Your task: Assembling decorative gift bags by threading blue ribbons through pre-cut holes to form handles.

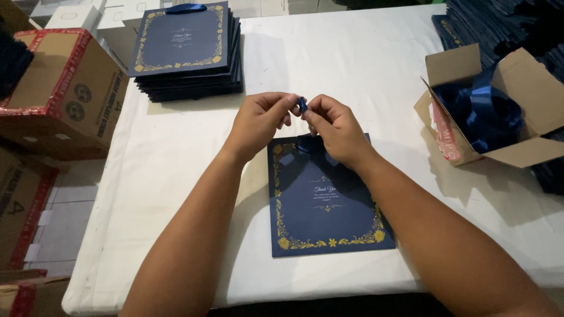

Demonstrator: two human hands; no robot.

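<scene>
Just above the middle of the frame, a short piece of blue ribbon (302,105) is pinched between the fingertips of both hands. The left hand (258,120) comes in from the lower left, thumb and forefinger pressed together on the ribbon's left side; the right hand (333,126) comes in from the lower right and pinches the same ribbon from the other side, so the two sets of fingertips nearly touch.

Directly below the hands, a flat navy paper bag with a gold floral border (329,205) lies on the white table (364,64). Its top edge sits under the right hand, and the right forearm crosses its upper right corner.

Toward the upper left of the frame, well apart from the hands, a stack of matching navy bags (188,53) rests on the table, with a loop of blue ribbon showing at the top edge of the uppermost one.

At the right edge, an open cardboard box (517,88) stands on the table, holding a heap of blue ribbon (484,114). Behind it, in the upper right corner, more dark bags (493,23) are piled.

Off the table on the left, brown cartons with red tape (59,88) stand on the tiled floor (64,223).
</scene>
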